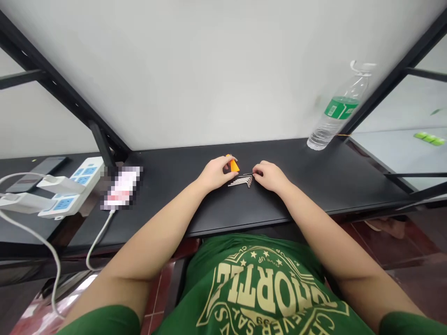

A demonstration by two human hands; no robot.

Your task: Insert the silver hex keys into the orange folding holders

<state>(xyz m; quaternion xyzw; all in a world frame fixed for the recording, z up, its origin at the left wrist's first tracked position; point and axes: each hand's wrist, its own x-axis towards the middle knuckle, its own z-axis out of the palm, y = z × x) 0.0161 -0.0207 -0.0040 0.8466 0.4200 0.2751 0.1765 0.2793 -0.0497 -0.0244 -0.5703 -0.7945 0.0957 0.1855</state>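
Pinched in my left hand point(220, 173) is an orange holder point(234, 165), held a little above the black tabletop. Several silver L-shaped hex keys point(241, 181) lie side by side on the table between my hands, their short bent ends to the right. My right hand point(270, 176) is closed at the right of this row, thumb and forefinger together on the end of a thin dark hex key point(248, 174). That key's long part points left toward the orange holder. Whether its tip touches the holder I cannot tell.
A large water bottle point(335, 111) with a green label stands at the back right. To the left lie a blurred-out phone point(123, 187) on a white cable, a white power strip point(78, 186) with plugs, and a dark phone point(38, 173). Black metal frames point(59, 88) rise at both sides.
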